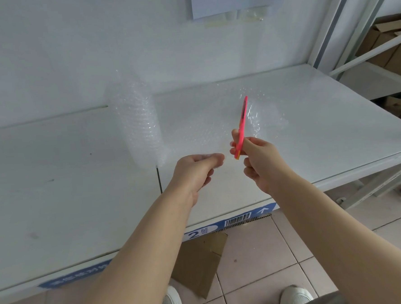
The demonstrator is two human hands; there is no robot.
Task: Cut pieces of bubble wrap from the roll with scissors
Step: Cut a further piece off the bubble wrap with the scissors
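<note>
A clear bubble wrap roll (pixel 139 122) lies on the white table (pixel 56 184), and a sheet (pixel 200 119) unrolls from it to the right. My left hand (pixel 193 173) pinches the sheet's near edge between thumb and fingers. Just to its right, my right hand (pixel 261 164) grips pink scissors (pixel 241 128). The scissors point up and away over the sheet, seen edge-on, so I cannot tell whether the blades are apart. A crumpled part of the wrap (pixel 265 117) lies past the scissors.
The table stands against a white wall. A metal shelf rack (pixel 362 55) with cardboard boxes (pixel 390 44) stands at the right. Flat cardboard (pixel 201 262) lies on the tiled floor under the table's front edge, near my shoes (pixel 295 298).
</note>
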